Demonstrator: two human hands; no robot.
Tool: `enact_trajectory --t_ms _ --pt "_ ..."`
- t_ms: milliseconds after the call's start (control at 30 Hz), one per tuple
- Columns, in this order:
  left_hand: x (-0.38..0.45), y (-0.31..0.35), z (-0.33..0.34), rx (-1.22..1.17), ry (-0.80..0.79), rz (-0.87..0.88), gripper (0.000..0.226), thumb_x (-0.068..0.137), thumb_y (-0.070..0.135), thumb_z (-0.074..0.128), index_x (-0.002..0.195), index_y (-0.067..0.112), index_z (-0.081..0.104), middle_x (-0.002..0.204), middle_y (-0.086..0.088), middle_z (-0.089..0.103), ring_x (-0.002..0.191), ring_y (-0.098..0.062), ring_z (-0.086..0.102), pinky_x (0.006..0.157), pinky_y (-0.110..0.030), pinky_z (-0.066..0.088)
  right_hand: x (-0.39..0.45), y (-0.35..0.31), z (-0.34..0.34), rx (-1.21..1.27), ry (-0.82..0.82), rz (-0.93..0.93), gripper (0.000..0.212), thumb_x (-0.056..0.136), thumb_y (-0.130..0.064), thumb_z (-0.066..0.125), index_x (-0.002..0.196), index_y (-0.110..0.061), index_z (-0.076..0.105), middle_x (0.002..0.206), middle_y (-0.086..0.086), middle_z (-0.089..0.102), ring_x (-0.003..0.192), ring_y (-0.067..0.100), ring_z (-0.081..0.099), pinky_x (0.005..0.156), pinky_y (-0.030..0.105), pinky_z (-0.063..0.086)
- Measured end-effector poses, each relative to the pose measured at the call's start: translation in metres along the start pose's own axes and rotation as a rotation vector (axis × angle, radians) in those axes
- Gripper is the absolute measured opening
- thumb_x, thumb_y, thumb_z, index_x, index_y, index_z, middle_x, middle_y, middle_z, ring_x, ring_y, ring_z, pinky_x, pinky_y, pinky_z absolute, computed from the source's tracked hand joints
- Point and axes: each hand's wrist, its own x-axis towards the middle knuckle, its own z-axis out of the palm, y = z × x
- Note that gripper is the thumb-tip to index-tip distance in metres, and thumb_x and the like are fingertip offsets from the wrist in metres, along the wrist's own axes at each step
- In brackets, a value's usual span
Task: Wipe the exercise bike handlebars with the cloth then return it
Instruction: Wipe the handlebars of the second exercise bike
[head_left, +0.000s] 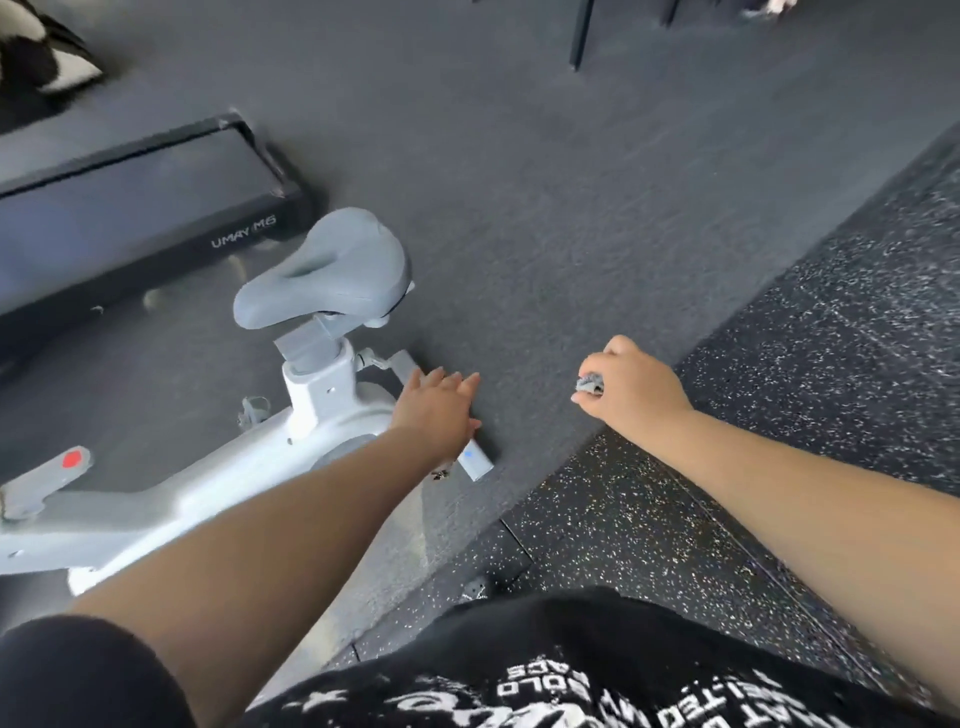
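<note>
A white exercise bike (311, 410) with a grey saddle (327, 270) stands at the left; its handlebars are out of view. My right hand (628, 389) is curled round a small grey cloth (589, 384), held above the floor to the right of the bike. My left hand (439, 405) is stretched out with straight fingers above the bike's rear foot bar (475, 460), holding nothing.
A black treadmill deck marked UMAY M6 (145, 208) lies behind the bike. The floor is grey matting (571, 208) with speckled black tiles (831, 338) at the right. A dark post (579, 36) stands at the top. A black and white object (41, 52) lies top left.
</note>
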Motion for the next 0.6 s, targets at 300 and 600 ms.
enact_trajectory --t_ms 300,600 --pt "0.099 0.004 -0.030 0.023 0.014 -0.052 0.074 0.092 0.047 0.045 0.151 0.023 0.006 0.152 -0.001 0.033 0.144 -0.028 0.017 0.115 -0.050 0.003 0.108 0.050 -0.028 0.023 -0.002 -0.044 0.026 0.084 -0.039 0.067 0.102 -0.019 0.067 0.107 0.004 0.057 0.084 0.027 0.061 0.066 0.030 0.044" --pt "0.218 0.030 -0.070 -0.041 0.042 -0.242 0.071 0.092 0.042 0.047 0.150 0.022 0.011 0.151 -0.002 0.034 0.142 -0.029 0.021 0.116 -0.049 0.006 0.235 0.116 -0.080 -0.002 -0.065 -0.152 0.027 0.086 -0.039 0.066 0.104 -0.020 0.067 0.102 0.006 0.061 0.089 0.027 0.060 0.068 0.031 0.044"
